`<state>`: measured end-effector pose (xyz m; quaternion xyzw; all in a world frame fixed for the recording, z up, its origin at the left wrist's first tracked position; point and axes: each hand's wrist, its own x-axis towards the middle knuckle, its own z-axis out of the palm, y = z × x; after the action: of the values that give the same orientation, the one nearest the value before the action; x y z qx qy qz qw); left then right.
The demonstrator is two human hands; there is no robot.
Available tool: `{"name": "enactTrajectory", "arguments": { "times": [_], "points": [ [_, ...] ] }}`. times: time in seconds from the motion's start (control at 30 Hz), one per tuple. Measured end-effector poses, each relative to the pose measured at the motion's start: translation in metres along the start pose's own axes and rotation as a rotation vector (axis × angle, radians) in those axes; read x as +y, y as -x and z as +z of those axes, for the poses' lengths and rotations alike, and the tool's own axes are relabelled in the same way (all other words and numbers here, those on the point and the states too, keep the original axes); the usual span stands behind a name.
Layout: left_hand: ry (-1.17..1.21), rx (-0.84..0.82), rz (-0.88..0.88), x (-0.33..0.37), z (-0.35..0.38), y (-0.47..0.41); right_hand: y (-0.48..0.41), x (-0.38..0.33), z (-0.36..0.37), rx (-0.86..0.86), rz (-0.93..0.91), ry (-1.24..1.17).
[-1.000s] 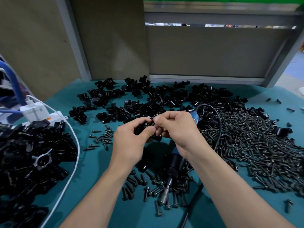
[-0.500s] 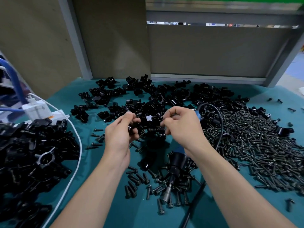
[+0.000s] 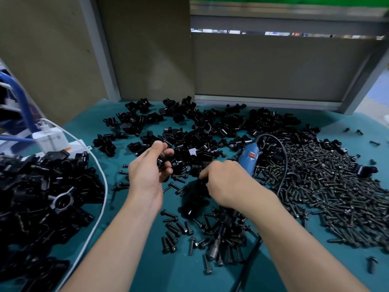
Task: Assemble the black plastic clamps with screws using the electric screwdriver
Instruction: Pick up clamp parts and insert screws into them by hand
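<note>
A second ago both hands met at the centre, working one small part between their fingertips; now they have separated. The left hand (image 3: 147, 175) stays raised, its grip clamped on a black clamp piece (image 3: 160, 163) held between thumb and curled fingers. The right hand (image 3: 229, 184) has dropped to the teal surface (image 3: 172, 277), fingers bent down among the scattered screws (image 3: 179, 184) and dark parts; whether its grip has closed on anything I cannot tell. The electric screwdriver (image 3: 249, 159) lies untouched just beside that hand, running under the wrist with its bit pointing toward the person. The right hand is probably fetching a screw or a mating half, so driving is not yet begun.
</note>
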<state>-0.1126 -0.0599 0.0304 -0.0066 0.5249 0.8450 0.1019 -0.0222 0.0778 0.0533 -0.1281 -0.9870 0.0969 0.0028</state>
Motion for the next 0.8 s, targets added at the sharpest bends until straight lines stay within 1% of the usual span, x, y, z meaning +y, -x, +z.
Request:
{"name": "enactTrajectory", "arguments": {
  "times": [0.2,0.3,0.37,0.43,0.47,0.53,0.57,0.6,0.63,0.7,0.8],
  "points": [
    [-0.101,-0.042,0.048,-0.003,0.003,0.002,-0.002,0.004,0.002,0.034,0.001,-0.07],
    [-0.169,-0.069,0.054,-0.005,0.004,0.002,-0.007,0.009,-0.002,0.093,0.04,-0.207],
    [-0.211,-0.096,0.056,-0.008,0.004,0.002,-0.008,0.013,-0.005,0.16,0.054,-0.392],
    [-0.256,-0.152,0.052,-0.009,0.004,0.003,-0.009,0.014,-0.009,0.25,0.049,-0.662],
    [-0.276,-0.205,0.041,-0.01,0.005,0.004,-0.008,0.014,-0.011,0.278,0.043,-0.83],
    [-0.257,-0.366,-0.003,-0.011,0.006,0.007,-0.007,0.009,-0.013,0.252,0.006,-1.185],
    [-0.237,-0.447,-0.015,-0.012,0.006,0.009,-0.006,0.006,-0.013,0.212,-0.025,-1.314],
    [-0.223,-0.506,-0.013,-0.013,0.007,0.011,-0.005,0.002,-0.011,0.18,-0.054,-1.389],
    [-0.215,-0.534,-0.004,-0.014,0.008,0.013,-0.005,-0.001,-0.009,0.162,-0.078,-1.418],
    [-0.214,-0.507,0.026,-0.014,0.009,0.015,-0.004,-0.003,-0.007,0.163,-0.102,-1.42],
    [-0.294,-0.408,0.199,-0.013,0.008,0.013,-0.003,0.001,-0.011,0.168,-0.075,-1.364]
  ]
}}
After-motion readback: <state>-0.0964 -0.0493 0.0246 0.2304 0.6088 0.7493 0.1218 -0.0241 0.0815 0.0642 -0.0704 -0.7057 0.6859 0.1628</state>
